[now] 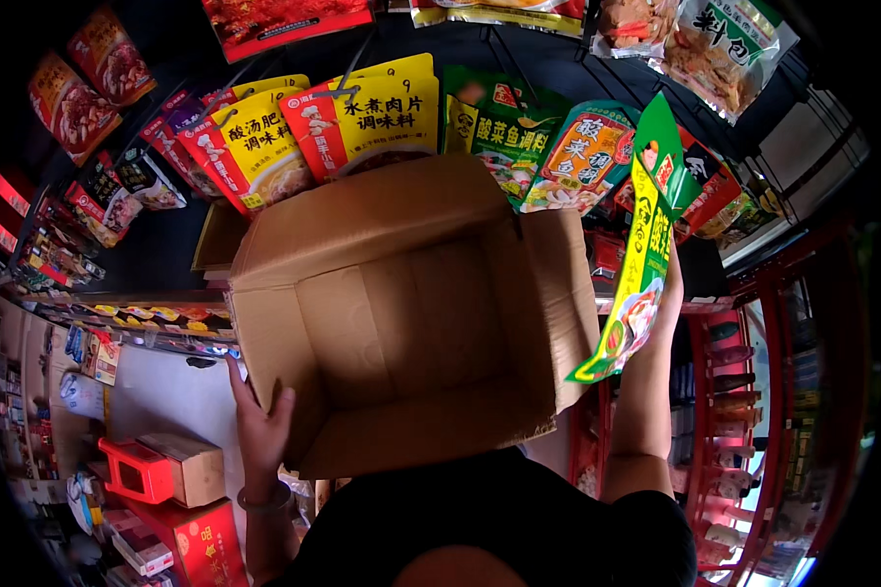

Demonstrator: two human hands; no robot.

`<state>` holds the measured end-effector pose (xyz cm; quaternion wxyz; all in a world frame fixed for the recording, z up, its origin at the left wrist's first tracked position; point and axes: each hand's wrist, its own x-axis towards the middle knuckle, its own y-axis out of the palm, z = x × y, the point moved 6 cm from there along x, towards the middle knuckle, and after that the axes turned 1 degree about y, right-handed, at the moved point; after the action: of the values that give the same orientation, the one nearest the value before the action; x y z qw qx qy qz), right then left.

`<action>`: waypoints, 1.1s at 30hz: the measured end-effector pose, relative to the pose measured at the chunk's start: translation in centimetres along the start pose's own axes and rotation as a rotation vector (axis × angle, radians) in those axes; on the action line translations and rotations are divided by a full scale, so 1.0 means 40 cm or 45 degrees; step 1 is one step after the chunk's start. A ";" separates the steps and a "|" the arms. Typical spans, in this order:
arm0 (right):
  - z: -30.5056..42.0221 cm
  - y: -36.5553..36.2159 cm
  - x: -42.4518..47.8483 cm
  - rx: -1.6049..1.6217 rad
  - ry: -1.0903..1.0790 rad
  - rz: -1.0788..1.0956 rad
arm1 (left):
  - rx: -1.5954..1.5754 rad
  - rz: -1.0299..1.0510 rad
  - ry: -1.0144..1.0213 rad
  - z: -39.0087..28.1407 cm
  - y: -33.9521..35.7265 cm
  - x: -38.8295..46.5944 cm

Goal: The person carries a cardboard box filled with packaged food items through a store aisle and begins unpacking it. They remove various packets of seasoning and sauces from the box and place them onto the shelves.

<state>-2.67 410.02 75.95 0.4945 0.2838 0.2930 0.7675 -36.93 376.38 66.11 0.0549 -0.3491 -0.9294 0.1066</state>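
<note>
An open cardboard box (382,198) tilts towards me in front of my body, its inner walls and floor in view. My left hand (263,433) grips the box's left edge, with the thumb inside and the fingers along the outside. To the right of the box, my right hand (672,290) holds up a green and yellow seasoning packet (642,271). The packet hides most of that hand's fingers. Just behind the box hang yellow and red seasoning packets (371,121), a green packet (510,132) and a teal and orange packet (584,158).
Metal display hooks (345,84) jut out from a dark shelf rack. Clear food pouches (727,59) hang at the upper right. A red basket (138,469) and a closed carton (187,469) stand at the lower left. Bottles line a red-framed shelf (697,440) on the right.
</note>
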 end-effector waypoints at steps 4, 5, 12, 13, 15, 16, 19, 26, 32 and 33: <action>0.004 -0.092 0.041 -0.170 0.118 -0.188 | -0.115 0.129 0.034 0.015 -0.031 0.024; -0.006 -0.083 0.045 -0.142 0.164 -0.113 | -0.087 0.148 0.047 -0.003 -0.041 0.019; -0.066 -0.120 0.107 -0.269 0.207 -0.111 | 0.232 -0.133 -0.014 -0.006 -0.234 -0.037; -0.079 -0.120 0.127 -0.293 0.229 -0.039 | 0.096 -0.118 -0.103 -0.002 -0.267 -0.059; -0.096 -0.151 0.152 -0.388 0.201 -0.226 | 0.174 -0.170 -0.036 0.019 -0.368 -0.094; -0.114 -0.125 0.151 -0.312 0.259 -0.167 | 0.148 -0.215 -0.062 0.040 -0.425 -0.120; -0.133 -0.007 0.137 -0.180 0.301 -0.106 | 0.086 -0.385 -0.140 0.066 -0.540 -0.223; -0.137 0.072 0.172 -0.449 0.116 -0.171 | -0.193 -0.495 -0.300 0.125 -0.549 -0.424; -0.150 0.078 0.167 -0.419 0.157 -0.160 | -0.292 -0.624 -0.525 0.273 -0.586 -0.525; -0.150 0.076 0.165 -0.433 0.149 -0.178 | -0.299 -0.636 -0.549 0.299 -0.598 -0.533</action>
<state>-11.15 414.07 75.13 0.5695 0.1301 0.2064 0.7849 -38.29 342.83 59.54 -0.1588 -0.0845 -0.9822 0.0534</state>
